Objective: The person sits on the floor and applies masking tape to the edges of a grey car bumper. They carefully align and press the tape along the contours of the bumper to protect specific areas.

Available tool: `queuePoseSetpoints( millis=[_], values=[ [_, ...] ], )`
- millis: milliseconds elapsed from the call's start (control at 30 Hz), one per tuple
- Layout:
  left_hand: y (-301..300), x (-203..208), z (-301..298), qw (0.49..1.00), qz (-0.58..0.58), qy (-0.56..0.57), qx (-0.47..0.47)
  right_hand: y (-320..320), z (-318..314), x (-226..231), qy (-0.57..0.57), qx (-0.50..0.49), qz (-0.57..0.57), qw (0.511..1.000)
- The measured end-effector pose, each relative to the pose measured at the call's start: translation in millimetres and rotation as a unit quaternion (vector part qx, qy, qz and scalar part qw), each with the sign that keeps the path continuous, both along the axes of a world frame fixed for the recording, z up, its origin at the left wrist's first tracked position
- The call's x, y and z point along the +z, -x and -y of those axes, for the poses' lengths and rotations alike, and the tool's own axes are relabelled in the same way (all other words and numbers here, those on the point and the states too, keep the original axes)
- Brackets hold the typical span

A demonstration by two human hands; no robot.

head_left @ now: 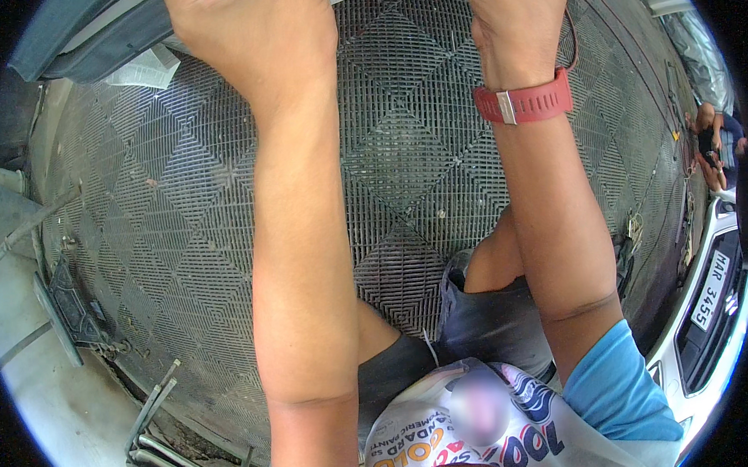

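Observation:
Both my arms reach up to the far edge of the head view. My left hand (pixel 257 38) is cut off there, and its fingers lie mostly out of the picture. To its left is a long grey-blue panel (pixel 103 47), with a sheet of printed paper (pixel 151 69) at its lower edge. My right hand (pixel 521 14) is cut off too, with its fingers hidden. A red strap (pixel 529 103) with a metal buckle circles that wrist. Beside the wrist a thin dark red hose (pixel 574 45) curves; whether the hand holds it, I cannot tell.
Black grid floor tiles (pixel 400 153) spread beneath me. Thin hoses (pixel 624 35) run along the floor at right. A white car (pixel 715 294) stands at the right rim, with a seated person (pixel 711 144) beyond it. Metal frames (pixel 152 410) and a dark bracket (pixel 72 305) lie at left.

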State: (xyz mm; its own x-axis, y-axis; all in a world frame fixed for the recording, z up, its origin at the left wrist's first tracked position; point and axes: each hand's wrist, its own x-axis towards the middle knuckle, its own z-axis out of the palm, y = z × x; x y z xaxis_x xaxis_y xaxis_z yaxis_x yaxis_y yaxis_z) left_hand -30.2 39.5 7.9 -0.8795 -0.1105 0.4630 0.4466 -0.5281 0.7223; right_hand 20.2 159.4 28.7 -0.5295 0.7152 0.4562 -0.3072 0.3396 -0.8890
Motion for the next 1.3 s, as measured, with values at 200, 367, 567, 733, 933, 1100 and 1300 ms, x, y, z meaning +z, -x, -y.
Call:
queuePoseSetpoints(
  millis=[200, 367, 567, 733, 933, 1100, 1300],
  values=[
    [5.1, -0.1, -5.1, 0.999, 0.019, 0.018, 0.045, 0.6, -0.3, -0.7, -0.009, -0.004, 0.003, 1.0],
    [12.0, -1.6, -2.5, 0.997, 0.045, 0.036, 0.059, 1.5, -1.4, -7.4, -0.04, -0.011, -0.022, 0.999],
    [13.9, -8.9, -1.2, 0.985, 0.087, 0.125, 0.079, -0.3, -5.2, -5.4, 0.017, -0.03, -0.05, 0.998],
    [3.3, -18.5, 11.6, 0.881, -0.181, 0.343, 0.271, -4.1, 1.1, -17.1, 0.074, 0.004, -0.046, 0.996],
    [-7.2, -14.6, 3.1, 0.702, -0.412, 0.481, 0.326, -2.8, 5.4, -11.2, 0.137, 0.031, -0.048, 0.989],
    [-23.3, -14.8, 4.6, 0.667, -0.385, 0.564, 0.298, -9.3, 6.0, -5.4, 0.087, 0.001, -0.04, 0.995],
    [-34.7, -13.6, 5.2, 0.631, -0.353, 0.627, 0.29, -12.5, 1.7, -8.7, 0.051, -0.026, -0.048, 0.997]
  ],
)
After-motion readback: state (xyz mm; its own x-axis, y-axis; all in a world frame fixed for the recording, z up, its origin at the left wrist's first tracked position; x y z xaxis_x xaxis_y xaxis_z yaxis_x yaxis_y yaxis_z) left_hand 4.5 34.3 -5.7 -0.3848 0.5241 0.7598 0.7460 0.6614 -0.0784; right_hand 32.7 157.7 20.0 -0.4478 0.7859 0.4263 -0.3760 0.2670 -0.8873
